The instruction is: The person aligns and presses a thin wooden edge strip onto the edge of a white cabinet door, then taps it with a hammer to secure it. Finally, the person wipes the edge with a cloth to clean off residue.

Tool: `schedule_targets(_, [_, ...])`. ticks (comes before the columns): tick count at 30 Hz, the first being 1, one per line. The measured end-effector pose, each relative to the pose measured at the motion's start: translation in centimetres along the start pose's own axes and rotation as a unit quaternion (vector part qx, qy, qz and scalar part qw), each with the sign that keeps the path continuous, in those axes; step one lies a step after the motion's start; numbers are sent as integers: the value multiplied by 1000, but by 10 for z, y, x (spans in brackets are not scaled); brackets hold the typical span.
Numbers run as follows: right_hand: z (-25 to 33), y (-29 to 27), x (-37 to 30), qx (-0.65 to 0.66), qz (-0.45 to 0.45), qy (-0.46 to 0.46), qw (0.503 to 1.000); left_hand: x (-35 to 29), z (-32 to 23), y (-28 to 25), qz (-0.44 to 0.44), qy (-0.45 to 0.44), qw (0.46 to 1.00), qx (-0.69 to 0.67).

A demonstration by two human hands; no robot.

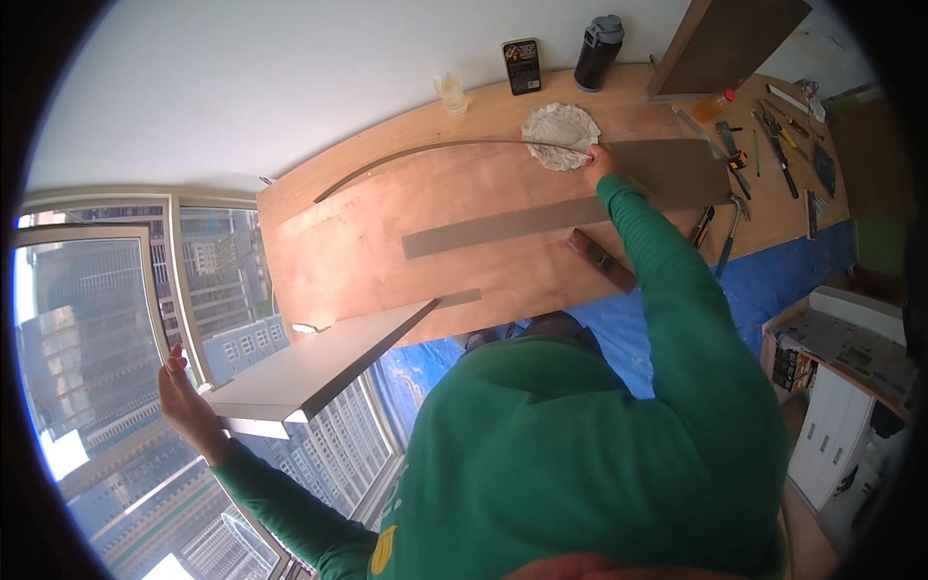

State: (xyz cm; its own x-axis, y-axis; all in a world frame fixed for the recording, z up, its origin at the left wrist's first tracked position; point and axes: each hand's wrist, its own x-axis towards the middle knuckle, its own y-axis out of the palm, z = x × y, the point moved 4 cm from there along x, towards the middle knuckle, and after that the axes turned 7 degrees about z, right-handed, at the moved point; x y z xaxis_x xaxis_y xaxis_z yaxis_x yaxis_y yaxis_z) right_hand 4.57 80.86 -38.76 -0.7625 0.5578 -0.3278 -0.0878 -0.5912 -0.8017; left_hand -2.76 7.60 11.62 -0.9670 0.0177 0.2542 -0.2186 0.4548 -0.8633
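My right hand (pixel 600 166) is closed on the near end of a thin brown strip (pixel 416 152). From there the strip bows leftward in a long arc over the wooden table. A crumpled off-white cloth (pixel 561 133) lies just beyond that hand. Off to the left, my left hand (pixel 188 404) has its fingers stretched out, beside the outer end of a white panel (pixel 309 362) with a dark brown edge. The palm seems to touch the panel's end; the exact contact is hard to see. This panel juts past the table's left front edge.
Brown sheet pieces (pixel 503 226) and a reddish-brown block like a hand plane (pixel 600 259) lie on the wooden table (pixel 358 271). Behind stand a black bottle (pixel 599 53), a phone (pixel 522 67) and a clear cup (pixel 450 95). Several tools, including a hammer (pixel 732 232), lie right. Windows (pixel 92 319) are left.
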Motion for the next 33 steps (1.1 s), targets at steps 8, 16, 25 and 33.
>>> schedule_targets(8, [-1, 0, 44, -193, 97, 39, 976, -4, 6, 4, 18, -89, 995, -36])
schedule_targets(16, [-3, -18, 35, -144, 75, -140, 977, 2, -1, 6, 16, -114, 993, -28])
schedule_targets(25, [21, -45, -1, -125, -59, -341, 930, -1, 4, 5, 19, -119, 992, -29])
schedule_targets(33, [2, -63, 8, -206, -51, -327, 921, -6, 7, 3, 20, -128, 991, -17])
